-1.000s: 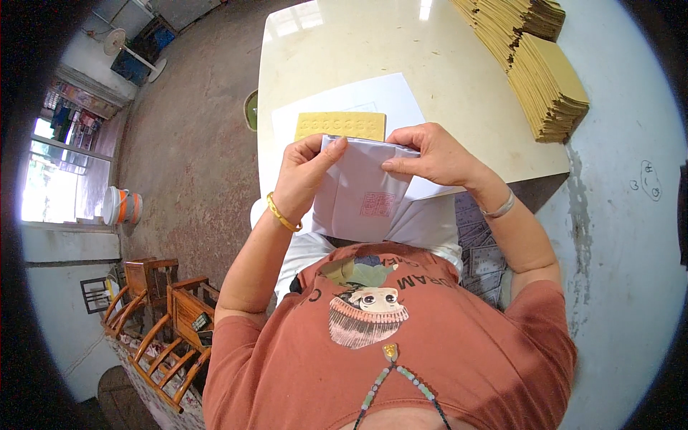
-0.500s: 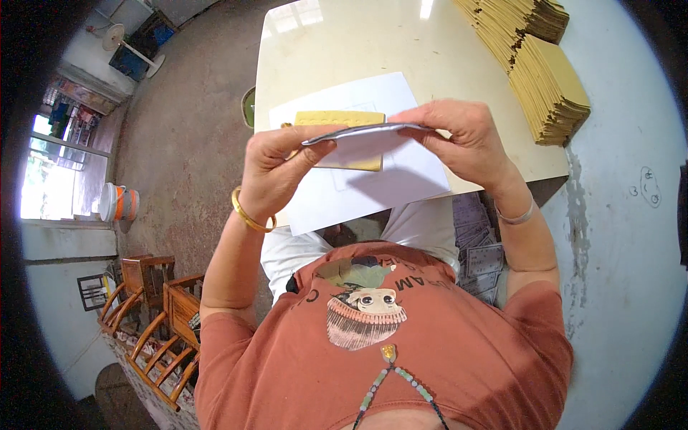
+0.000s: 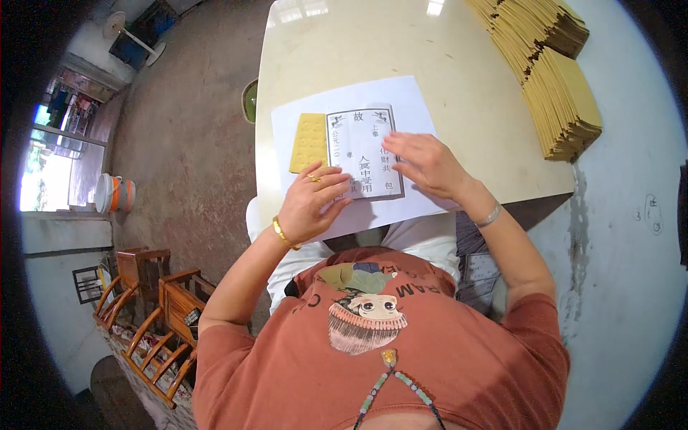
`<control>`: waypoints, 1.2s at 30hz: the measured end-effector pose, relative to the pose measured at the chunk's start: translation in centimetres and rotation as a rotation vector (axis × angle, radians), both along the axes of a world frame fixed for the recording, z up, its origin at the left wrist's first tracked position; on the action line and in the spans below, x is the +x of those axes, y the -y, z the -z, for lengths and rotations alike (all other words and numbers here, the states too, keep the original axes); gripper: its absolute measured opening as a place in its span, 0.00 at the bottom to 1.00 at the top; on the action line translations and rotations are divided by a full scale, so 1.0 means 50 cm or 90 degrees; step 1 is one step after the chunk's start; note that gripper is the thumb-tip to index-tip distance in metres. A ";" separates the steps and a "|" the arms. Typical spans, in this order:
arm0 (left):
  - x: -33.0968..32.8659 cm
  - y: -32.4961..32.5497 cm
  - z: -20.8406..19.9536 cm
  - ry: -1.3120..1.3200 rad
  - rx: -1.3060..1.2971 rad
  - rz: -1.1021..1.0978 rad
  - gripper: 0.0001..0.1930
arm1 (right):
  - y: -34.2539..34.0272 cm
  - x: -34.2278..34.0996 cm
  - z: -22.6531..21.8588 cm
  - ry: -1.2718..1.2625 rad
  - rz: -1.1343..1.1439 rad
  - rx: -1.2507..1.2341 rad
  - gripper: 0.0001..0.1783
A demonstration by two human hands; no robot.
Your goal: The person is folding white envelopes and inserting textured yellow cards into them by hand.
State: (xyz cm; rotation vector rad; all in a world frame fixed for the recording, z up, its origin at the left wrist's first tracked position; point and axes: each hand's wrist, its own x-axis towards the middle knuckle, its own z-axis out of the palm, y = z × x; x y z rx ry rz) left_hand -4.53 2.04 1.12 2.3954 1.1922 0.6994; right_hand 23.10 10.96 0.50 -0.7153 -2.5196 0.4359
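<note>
White printed slip [image 3: 364,152], black-bordered, flat under spread fingers of left hand [image 3: 312,204] and right hand [image 3: 424,166].

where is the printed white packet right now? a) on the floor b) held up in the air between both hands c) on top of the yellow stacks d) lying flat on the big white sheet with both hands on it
d: the printed packet lies flat on the white sheet, with the left hand on its lower corner and the right hand on its right edge.
</note>
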 end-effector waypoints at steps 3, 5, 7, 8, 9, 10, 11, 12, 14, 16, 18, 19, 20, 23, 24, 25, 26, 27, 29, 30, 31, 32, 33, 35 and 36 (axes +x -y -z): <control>0.047 -0.020 0.013 -0.065 0.077 0.047 0.22 | -0.059 -0.074 0.009 0.029 -0.040 0.083 0.24; 0.064 -0.029 0.031 -0.174 0.065 0.092 0.32 | -0.091 -0.117 0.014 0.074 -0.056 0.069 0.26; 0.071 -0.035 0.036 -0.222 0.066 0.109 0.34 | -0.119 -0.150 0.015 0.182 -0.099 0.140 0.28; 0.071 -0.037 0.043 -0.222 0.065 0.106 0.34 | -0.132 -0.159 0.029 0.199 -0.085 0.102 0.31; 0.069 -0.038 0.051 -0.217 0.045 0.100 0.34 | -0.138 -0.164 0.038 0.198 -0.090 0.100 0.31; 0.067 -0.037 0.057 -0.211 0.027 0.094 0.35 | -0.140 -0.166 0.044 0.189 -0.096 0.089 0.32; 0.065 -0.034 0.059 -0.238 0.012 0.099 0.35 | -0.142 -0.166 0.051 0.181 -0.102 0.079 0.33; 0.066 -0.030 0.057 -0.226 0.008 0.093 0.34 | -0.141 -0.167 0.057 0.198 -0.095 0.074 0.35; 0.065 -0.030 0.058 -0.238 -0.010 0.092 0.35 | -0.143 -0.169 0.057 0.202 -0.098 0.065 0.36; 0.067 -0.031 0.055 -0.232 -0.026 0.092 0.35 | -0.142 -0.168 0.063 0.197 -0.083 0.046 0.37; 0.068 -0.033 0.050 -0.212 -0.048 0.095 0.34 | -0.140 -0.168 0.067 0.197 -0.084 0.041 0.38; 0.068 -0.034 0.048 -0.210 -0.053 0.092 0.34 | -0.141 -0.168 0.067 0.195 -0.082 0.040 0.39; 0.068 -0.034 0.047 -0.215 -0.051 0.094 0.34 | -0.141 -0.169 0.068 0.196 -0.086 0.036 0.39; 0.069 -0.032 0.047 -0.220 -0.049 0.089 0.34 | -0.140 -0.169 0.068 0.180 -0.086 0.019 0.40; 0.067 -0.031 0.046 -0.218 -0.054 0.080 0.34 | -0.142 -0.170 0.066 0.175 -0.088 0.029 0.40; 0.068 -0.029 0.045 -0.215 -0.059 0.072 0.33 | -0.142 -0.170 0.064 0.170 -0.090 0.038 0.40; 0.070 -0.024 0.049 -0.220 -0.060 0.059 0.33 | -0.141 -0.170 0.066 0.170 -0.093 0.038 0.40; 0.071 -0.024 0.049 -0.219 -0.057 0.057 0.33 | -0.141 -0.170 0.067 0.163 -0.091 0.032 0.38; 0.071 -0.026 0.047 -0.240 -0.040 0.051 0.33 | -0.153 -0.168 0.068 0.156 -0.087 0.028 0.36; 0.070 -0.028 0.053 -0.232 -0.037 0.054 0.33 | -0.167 -0.166 0.065 0.064 -0.086 -0.047 0.35; 0.070 -0.028 0.054 -0.231 -0.035 0.055 0.33 | -0.169 -0.161 0.059 -0.029 -0.083 -0.121 0.33; 0.070 -0.029 0.054 -0.238 -0.023 0.054 0.32 | -0.166 -0.144 0.048 -0.160 -0.022 -0.297 0.29; 0.069 -0.029 0.055 -0.244 -0.011 0.054 0.32 | -0.167 -0.137 0.042 -0.261 0.065 -0.329 0.23; 0.065 -0.025 0.060 -0.240 -0.007 0.061 0.32 | -0.157 -0.108 0.038 -0.319 0.232 -0.333 0.15; 0.063 -0.024 0.062 -0.238 -0.004 0.055 0.32 | -0.147 -0.091 0.028 -0.318 0.238 -0.324 0.15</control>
